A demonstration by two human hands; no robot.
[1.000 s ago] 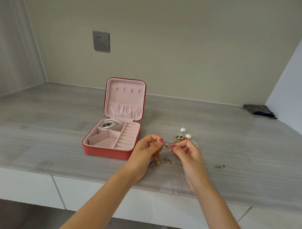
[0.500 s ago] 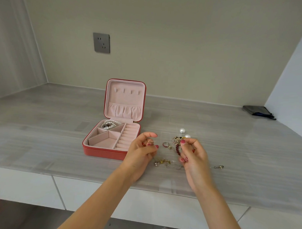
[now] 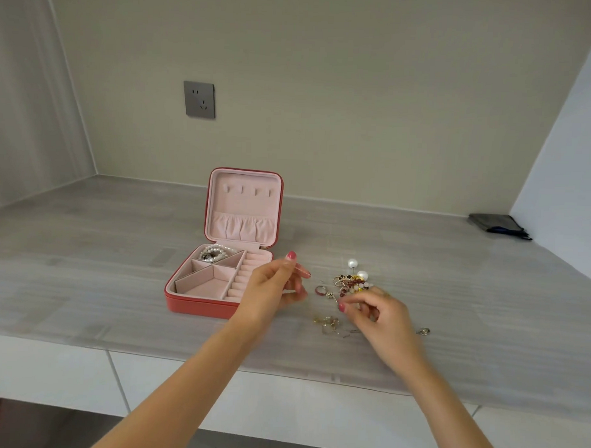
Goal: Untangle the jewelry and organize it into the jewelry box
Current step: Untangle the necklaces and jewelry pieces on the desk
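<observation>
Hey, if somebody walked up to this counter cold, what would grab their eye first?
Probably the red jewelry box, open near the middle of the grey counter, with a pearl strand in its back compartment. Just right of it lies a tangled jewelry pile, with the right hand picking at it and the left hand hovering between box and pile.

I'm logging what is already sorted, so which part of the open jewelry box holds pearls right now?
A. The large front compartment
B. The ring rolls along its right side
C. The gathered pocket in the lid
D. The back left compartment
D: the pearl strand lies coiled in the back left compartment of the jewelry box, while the ring rolls, the lid pocket and the front compartment show only pink lining.
</observation>
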